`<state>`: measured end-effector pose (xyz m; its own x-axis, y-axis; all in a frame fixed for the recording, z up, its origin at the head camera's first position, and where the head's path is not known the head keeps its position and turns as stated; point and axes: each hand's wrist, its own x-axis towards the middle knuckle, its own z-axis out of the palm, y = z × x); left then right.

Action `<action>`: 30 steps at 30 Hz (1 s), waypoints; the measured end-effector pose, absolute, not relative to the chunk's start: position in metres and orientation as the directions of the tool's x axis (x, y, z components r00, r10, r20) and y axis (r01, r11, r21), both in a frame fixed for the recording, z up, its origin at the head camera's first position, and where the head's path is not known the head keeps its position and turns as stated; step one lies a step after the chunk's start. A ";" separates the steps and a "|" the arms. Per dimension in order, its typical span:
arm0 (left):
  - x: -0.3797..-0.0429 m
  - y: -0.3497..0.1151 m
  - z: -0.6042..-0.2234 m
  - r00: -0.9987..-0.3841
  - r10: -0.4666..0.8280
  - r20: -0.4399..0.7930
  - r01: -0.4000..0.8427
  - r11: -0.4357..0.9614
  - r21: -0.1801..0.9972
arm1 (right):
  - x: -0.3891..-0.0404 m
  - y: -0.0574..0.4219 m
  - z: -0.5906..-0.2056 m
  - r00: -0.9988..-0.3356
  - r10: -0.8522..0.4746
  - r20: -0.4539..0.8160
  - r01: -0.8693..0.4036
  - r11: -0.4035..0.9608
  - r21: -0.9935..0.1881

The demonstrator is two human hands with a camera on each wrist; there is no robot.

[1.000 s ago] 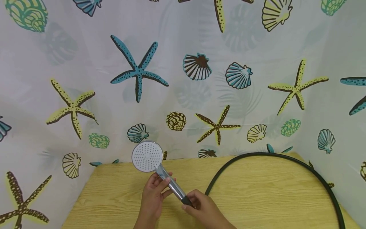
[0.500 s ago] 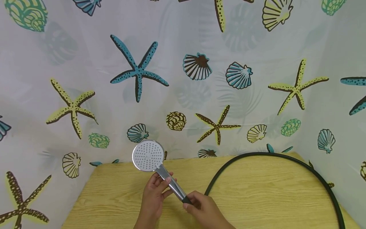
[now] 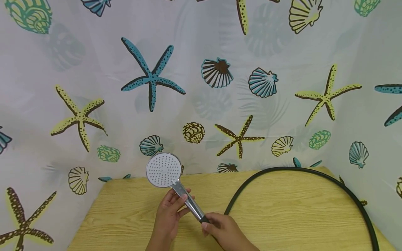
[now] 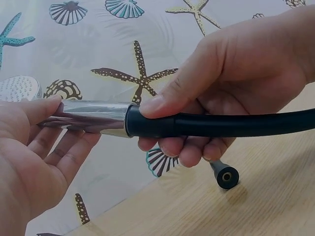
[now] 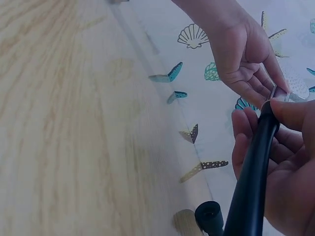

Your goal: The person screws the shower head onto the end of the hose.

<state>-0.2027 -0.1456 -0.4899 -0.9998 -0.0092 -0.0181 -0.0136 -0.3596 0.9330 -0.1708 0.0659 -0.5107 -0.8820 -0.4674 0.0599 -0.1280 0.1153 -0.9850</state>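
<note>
A chrome shower head (image 3: pixel 164 170) with a round, pale spray face is held up at a tilt, face toward me. My left hand (image 3: pixel 168 216) grips its handle (image 3: pixel 188 198), thumb in front and fingers behind. At the handle's lower end sits the black hose connector (image 4: pixel 150 122), touching the chrome. My right hand (image 3: pixel 224 228) pinches this connector between thumb and fingers. The black hose (image 4: pixel 246 124) leads away from it past the right palm. Any thread inside the joint is hidden.
The hose's loose end (image 4: pixel 227 177), with a brass-coloured hole, lies on the wooden table (image 3: pixel 125 216). In the head view the hose arc (image 3: pixel 292 168) sweeps over the table's right side. A curtain (image 3: pixel 201 104) printed with shells and starfish surrounds the back and sides.
The right hand's fingers have shifted slightly downward and turned around the connector. The shower head has moved a little right and up. The left hand's grip looks the same.
</note>
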 end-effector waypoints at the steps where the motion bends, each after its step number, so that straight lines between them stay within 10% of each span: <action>1: -0.203 -0.146 -0.490 -1.000 -0.006 -0.020 -0.017 -0.360 0.933 | -0.171 0.066 -0.512 -0.880 -0.472 0.056 -0.119 0.104 -0.987; 30: -0.202 -0.145 -0.489 -1.000 0.013 -0.009 -0.013 -0.382 0.924 | -0.177 0.072 -0.511 -0.834 -0.550 -0.036 0.041 0.003 -0.999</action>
